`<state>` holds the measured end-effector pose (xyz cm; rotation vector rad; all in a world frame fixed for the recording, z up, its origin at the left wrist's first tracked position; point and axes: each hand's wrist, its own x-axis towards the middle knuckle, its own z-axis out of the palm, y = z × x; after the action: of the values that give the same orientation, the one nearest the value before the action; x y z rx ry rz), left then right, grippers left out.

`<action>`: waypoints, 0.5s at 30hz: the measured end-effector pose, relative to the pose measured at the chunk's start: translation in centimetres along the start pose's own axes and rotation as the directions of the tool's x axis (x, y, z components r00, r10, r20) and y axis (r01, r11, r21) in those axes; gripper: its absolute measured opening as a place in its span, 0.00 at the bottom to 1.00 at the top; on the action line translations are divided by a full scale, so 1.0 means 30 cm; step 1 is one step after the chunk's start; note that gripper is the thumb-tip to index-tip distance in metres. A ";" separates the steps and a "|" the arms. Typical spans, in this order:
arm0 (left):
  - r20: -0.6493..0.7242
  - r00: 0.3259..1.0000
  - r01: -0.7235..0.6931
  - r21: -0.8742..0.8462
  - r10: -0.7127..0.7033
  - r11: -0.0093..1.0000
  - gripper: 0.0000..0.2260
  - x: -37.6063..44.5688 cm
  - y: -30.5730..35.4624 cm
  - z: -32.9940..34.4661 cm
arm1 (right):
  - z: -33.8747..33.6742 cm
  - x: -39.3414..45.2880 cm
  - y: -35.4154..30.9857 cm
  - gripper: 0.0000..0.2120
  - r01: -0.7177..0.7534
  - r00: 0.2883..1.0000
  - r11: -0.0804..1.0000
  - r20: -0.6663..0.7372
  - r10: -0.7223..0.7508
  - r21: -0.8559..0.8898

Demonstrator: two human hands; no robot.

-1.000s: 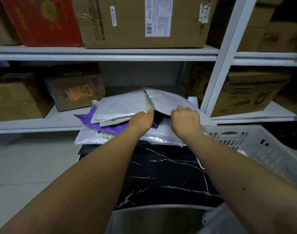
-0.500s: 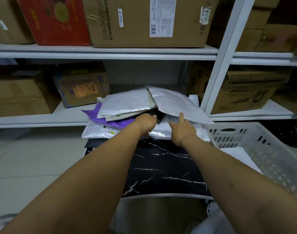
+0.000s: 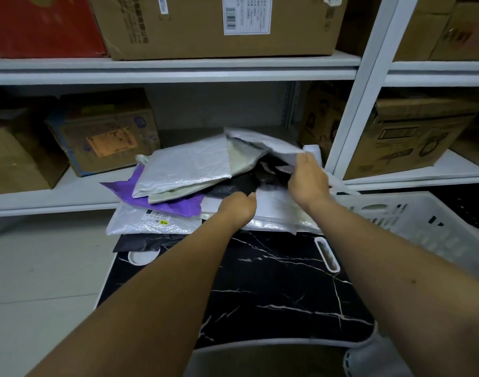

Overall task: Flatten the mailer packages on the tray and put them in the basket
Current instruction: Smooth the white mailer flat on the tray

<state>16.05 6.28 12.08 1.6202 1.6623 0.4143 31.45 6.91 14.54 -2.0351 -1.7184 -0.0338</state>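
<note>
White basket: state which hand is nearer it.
Right. The right hand grips a silver mailer just left of the white basket; the left hand is farther left.

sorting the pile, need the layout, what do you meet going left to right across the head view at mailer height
purple mailer → silver mailer → left hand → right hand → white basket

A loose heap of mailer packages lay at the far end of the black marble-patterned tray (image 3: 273, 281): a crinkled silver mailer (image 3: 184, 164) on top left, a purple mailer (image 3: 162, 197) beneath it, a labelled silver mailer (image 3: 151, 221) lowest, and a black mailer (image 3: 235, 186) in the middle. A white slotted basket (image 3: 412, 221) stood right of the tray.
</note>
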 end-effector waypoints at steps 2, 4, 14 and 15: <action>-0.005 1.000 0.000 -0.008 0.000 1.000 0.23 -0.008 0.003 -0.005 | -0.097 0.043 -0.002 0.16 -0.027 0.985 0.998 -0.170 0.037 0.058; -0.020 1.000 -0.018 -0.031 0.018 0.999 0.24 -0.031 0.022 -0.012 | -0.194 0.068 -0.008 0.16 -0.030 0.953 0.999 -0.300 0.040 0.039; -0.074 0.971 -0.229 -0.568 0.228 0.791 0.33 -0.296 0.189 -0.115 | -0.325 -0.175 -0.177 0.03 0.280 0.828 0.889 -0.377 -0.415 -0.362; -0.054 0.972 -0.214 -0.598 0.227 0.772 0.35 -0.321 0.188 -0.133 | -0.303 -0.225 -0.202 0.02 0.311 0.839 0.872 -0.323 -0.439 -0.377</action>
<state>16.25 -1.01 21.44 1.3146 1.1451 0.9401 26.87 -2.04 22.52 -1.6822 -1.8955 -0.8451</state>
